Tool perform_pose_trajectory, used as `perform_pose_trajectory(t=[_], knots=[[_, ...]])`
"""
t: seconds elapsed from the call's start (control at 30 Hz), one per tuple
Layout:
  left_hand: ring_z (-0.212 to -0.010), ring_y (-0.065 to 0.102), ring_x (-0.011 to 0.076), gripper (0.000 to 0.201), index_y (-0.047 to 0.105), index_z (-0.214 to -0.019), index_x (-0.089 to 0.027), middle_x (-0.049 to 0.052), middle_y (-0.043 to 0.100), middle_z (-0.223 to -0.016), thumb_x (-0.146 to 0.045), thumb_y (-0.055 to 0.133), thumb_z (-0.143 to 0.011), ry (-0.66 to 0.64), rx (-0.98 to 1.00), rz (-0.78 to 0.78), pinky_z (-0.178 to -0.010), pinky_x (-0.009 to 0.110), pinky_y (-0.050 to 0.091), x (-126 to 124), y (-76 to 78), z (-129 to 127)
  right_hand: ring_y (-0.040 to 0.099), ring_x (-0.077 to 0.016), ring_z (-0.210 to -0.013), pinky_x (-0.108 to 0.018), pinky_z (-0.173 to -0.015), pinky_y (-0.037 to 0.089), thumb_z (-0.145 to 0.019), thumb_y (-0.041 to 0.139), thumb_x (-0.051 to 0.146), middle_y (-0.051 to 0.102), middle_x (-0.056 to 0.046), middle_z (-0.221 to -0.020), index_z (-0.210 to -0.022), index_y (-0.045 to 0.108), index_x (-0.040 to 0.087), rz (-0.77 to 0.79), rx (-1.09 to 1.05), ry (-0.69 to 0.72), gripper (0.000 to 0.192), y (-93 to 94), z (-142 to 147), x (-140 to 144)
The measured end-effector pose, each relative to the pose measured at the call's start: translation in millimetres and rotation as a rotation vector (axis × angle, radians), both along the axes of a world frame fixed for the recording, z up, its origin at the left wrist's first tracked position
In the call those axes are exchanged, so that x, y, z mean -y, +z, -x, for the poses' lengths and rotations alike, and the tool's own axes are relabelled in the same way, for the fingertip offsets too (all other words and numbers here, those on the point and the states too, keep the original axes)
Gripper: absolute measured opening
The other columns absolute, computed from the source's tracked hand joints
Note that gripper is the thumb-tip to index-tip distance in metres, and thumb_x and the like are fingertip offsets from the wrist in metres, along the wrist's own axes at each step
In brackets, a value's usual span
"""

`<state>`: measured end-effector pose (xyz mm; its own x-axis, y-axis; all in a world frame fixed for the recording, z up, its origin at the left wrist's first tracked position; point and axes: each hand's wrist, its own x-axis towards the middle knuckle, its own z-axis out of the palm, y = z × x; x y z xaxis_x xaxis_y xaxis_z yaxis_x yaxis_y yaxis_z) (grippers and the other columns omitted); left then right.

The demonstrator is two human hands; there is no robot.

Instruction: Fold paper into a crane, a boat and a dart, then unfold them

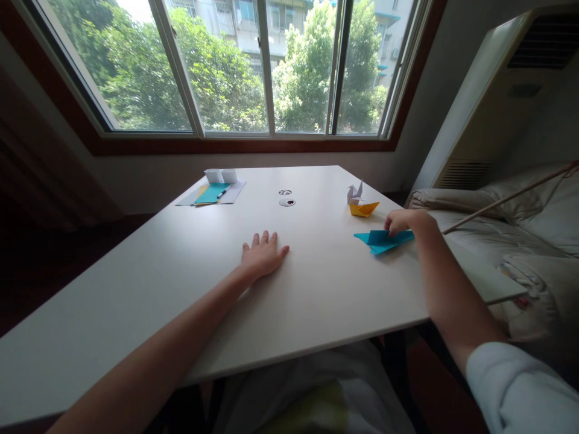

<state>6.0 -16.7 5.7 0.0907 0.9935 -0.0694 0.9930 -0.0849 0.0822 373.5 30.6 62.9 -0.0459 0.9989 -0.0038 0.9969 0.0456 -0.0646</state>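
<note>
My left hand [263,255] lies flat on the white table [312,289], fingers spread, with nothing in it. Over at the right edge, my right hand [400,222] pinches the top of a blue folded paper plane [379,239], which rests on or just above the tabletop; part of it is hidden behind the hand and wrist. Just beyond it sit a yellow paper boat [363,209] and a white paper crane [355,192], close together.
At the far left of the table lie coloured paper sheets [213,193] with a pen [222,193] on them, beside white folded paper boxes [221,175]. Two round dark-and-white pieces [286,202] lie mid-table. A sofa [534,211] stands along the right side.
</note>
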Motion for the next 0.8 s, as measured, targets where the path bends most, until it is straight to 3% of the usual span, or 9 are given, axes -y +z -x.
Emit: perform_pose_trajectory(t=[0.07, 0.13, 0.27, 0.4, 0.57, 0.67, 0.8], knots=[[-0.135, 0.012, 0.0337, 0.071, 0.022, -0.141, -0.019, 0.012, 0.014, -0.149, -0.061, 0.017, -0.084, 0.001, 0.0, 0.0, -0.101, 0.056, 0.02, 0.4, 0.2, 0.0, 0.063, -0.0229, -0.072, -0.033, -0.066, 0.049, -0.055, 0.072, 0.012, 0.067, -0.007, -0.074, -0.073, 0.072, 0.016, 0.275, 0.035, -0.062, 0.019, 1.9, 4.1, -1.7], [-0.135, 0.013, 0.0337, 0.071, 0.022, -0.141, -0.019, 0.012, 0.015, -0.149, -0.061, 0.017, -0.084, -0.001, 0.001, -0.002, -0.101, 0.056, 0.02, 0.4, 0.0, 0.3, 0.063, -0.0234, -0.079, -0.033, -0.071, 0.049, -0.058, 0.07, 0.014, 0.068, -0.008, -0.085, -0.083, 0.071, 0.016, 0.373, 0.049, -0.079, 0.025, 4.7, 9.7, -2.8], [-0.135, 0.013, 0.0341, 0.071, 0.023, -0.141, -0.019, 0.012, 0.016, -0.149, -0.061, 0.018, -0.084, -0.005, 0.008, -0.009, -0.101, 0.057, 0.02, -1.1, -1.4, 2.0, 0.062, -0.0226, -0.086, -0.031, -0.074, 0.048, -0.065, 0.065, 0.017, 0.066, -0.009, -0.098, -0.093, 0.069, 0.017, 0.334, 0.034, 0.015, 0.029, 9.6, 25.7, 0.2], [-0.133, 0.02, 0.034, 0.067, 0.032, -0.137, -0.02, 0.013, 0.024, -0.146, -0.059, 0.024, -0.084, -0.018, 0.018, -0.047, -0.1, 0.056, 0.023, -2.9, -0.4, 4.7, 0.059, -0.0212, -0.088, -0.029, -0.076, 0.045, -0.075, 0.055, 0.026, 0.064, -0.01, -0.101, -0.1, 0.064, 0.015, 0.144, -0.13, 0.225, 0.03, 15.9, 49.2, 7.8], [-0.122, 0.04, 0.0289, 0.042, 0.057, -0.114, -0.021, 0.012, 0.046, -0.132, -0.045, 0.038, -0.085, -0.153, 0.164, -0.203, -0.097, 0.049, 0.032, -2.0, 6.0, 6.1, 0.055, -0.0164, -0.072, -0.028, -0.063, 0.044, -0.077, 0.054, 0.04, 0.061, -0.007, -0.085, -0.096, 0.06, 0.014, -0.112, -0.598, 0.415, 0.033, 15.8, 76.4, 11.1], [-0.109, 0.051, 0.0245, 0.034, 0.062, -0.104, -0.019, 0.01, 0.057, -0.117, -0.039, 0.043, -0.084, -0.331, 0.461, -0.284, -0.093, 0.04, 0.039, 0.8, 9.8, 1.9, 0.051, -0.0115, -0.062, -0.025, -0.056, 0.042, -0.073, 0.06, 0.041, 0.057, -0.001, -0.075, -0.087, 0.058, 0.017, -0.136, -1.007, 0.531, 0.028, 10.5, 88.0, 9.5], [-0.101, 0.057, 0.0221, 0.037, 0.058, -0.108, -0.019, 0.01, 0.06, -0.113, -0.043, 0.049, -0.082, -0.409, 0.937, -0.127, -0.081, 0.034, 0.046, 7.6, 14.3, -9.2, 0.041, -0.0055, -0.049, -0.02, -0.046, 0.036, -0.069, 0.066, 0.037, 0.05, 0.006, -0.062, -0.078, 0.055, 0.021, -0.121, -1.507, 0.526, 0.022, 5.0, 105.1, 9.7]])
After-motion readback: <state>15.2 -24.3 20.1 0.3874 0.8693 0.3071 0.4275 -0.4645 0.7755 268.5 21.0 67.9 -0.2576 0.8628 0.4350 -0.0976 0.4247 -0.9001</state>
